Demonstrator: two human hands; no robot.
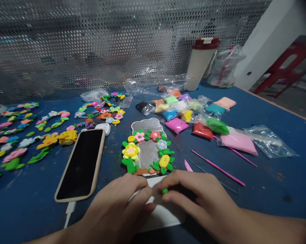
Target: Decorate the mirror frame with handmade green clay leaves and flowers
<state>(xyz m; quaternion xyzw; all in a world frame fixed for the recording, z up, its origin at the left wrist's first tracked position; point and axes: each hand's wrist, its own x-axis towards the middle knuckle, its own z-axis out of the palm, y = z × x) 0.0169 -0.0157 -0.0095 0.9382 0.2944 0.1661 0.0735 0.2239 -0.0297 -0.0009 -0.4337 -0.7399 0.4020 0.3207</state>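
Note:
Between the thumb and fingers of my right hand (201, 195) is a small piece of green clay (164, 191). Fingers curled together, my left hand (119, 200) is closed a little to the left of it; whatever it may hold is hidden. Both hands are over a white board (168, 218) close to me. Just beyond lies a small mirror (148, 154) with a wavy top, framed by clay flowers and green leaves, among them a yellow flower (131, 151) on its left and a yellow oval piece with a face (164, 161) on its right.
A phone (81, 166) on a cable lies left, near several clay flower decorations (51, 120). Several bagged clay packs (177, 125), pink sticks (219, 168) and a pink blade-shaped tool (188, 166) lie right. A lidded tumbler (201, 64) stands before the perforated metal screen (92, 44).

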